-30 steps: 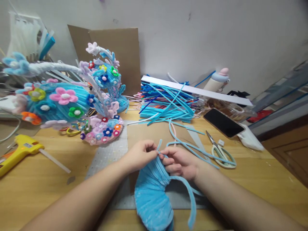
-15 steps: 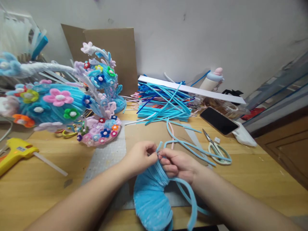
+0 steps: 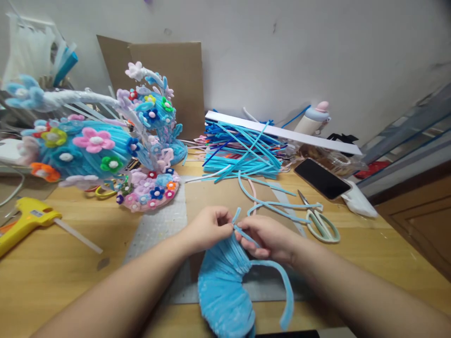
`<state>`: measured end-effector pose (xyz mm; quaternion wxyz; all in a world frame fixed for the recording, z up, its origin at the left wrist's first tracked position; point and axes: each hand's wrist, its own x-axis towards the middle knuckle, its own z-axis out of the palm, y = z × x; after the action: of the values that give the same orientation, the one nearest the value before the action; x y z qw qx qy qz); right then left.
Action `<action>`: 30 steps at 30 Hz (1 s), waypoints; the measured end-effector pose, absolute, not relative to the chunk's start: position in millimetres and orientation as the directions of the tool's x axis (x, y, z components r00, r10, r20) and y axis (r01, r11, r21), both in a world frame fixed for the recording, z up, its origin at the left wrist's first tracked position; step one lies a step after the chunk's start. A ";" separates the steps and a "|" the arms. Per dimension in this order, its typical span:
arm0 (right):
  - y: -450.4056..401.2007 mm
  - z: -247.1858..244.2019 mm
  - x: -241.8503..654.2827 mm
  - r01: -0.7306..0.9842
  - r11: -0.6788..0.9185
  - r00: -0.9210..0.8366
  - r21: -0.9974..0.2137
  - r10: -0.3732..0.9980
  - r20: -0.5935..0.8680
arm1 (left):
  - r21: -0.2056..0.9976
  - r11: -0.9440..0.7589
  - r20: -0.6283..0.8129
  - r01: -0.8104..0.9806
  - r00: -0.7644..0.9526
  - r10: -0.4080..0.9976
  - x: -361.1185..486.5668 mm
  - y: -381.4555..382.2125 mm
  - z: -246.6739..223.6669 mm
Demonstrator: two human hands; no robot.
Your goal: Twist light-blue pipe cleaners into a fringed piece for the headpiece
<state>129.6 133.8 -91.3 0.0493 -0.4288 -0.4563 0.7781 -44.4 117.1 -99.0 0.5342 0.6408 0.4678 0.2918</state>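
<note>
A curved, blue shape wrapped in pipe cleaners (image 3: 225, 286) hangs below my hands at the table's front edge. My left hand (image 3: 211, 227) pinches its narrow top end, thumb against fingers. Close beside it, my right hand (image 3: 264, 237) is closed on a light blue pipe cleaner (image 3: 248, 236) that crosses the top end. A short pipe cleaner tip sticks up between the two hands. Another light blue strand (image 3: 282, 277) loops out from the shape's right side and bends downward. The exact pinch points are partly hidden by my fingers.
Loose light blue pipe cleaners (image 3: 278, 206) lie beyond my right hand, near scissors (image 3: 322, 225) and a phone (image 3: 322, 177). A pile of pipe cleaners (image 3: 243, 150) sits at the back. Flower-covered lamp-like pieces (image 3: 95, 145) and a yellow glue gun (image 3: 30, 218) stand left.
The light blue pipe cleaner in my right hand now lies across the top end, pointing down right. A trailing strand beneath my right forearm is no longer seen. The view has shifted slightly.
</note>
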 end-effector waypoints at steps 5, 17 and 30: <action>139.9 -92.1 129.4 0.155 -0.889 -0.717 -0.432 0.199 -0.668 | 0.938 -0.053 -0.086 0.341 0.379 0.922 -42.4 116.2 -96.9; 122.1 -80.8 123.9 0.596 0.224 -0.557 -0.771 0.807 -0.195 | 0.969 0.071 -0.165 0.235 0.410 0.897 -43.3 118.7 -107.7; 122.4 -94.5 122.9 0.297 -0.229 -0.495 -0.927 0.793 -0.355 | 0.944 0.024 -0.141 0.329 0.338 0.930 -41.2 116.6 -105.3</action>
<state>122.9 122.4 -94.5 0.1961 -0.4626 -0.5890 0.6330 -41.2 116.6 -105.3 0.5156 0.6350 0.4960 0.2914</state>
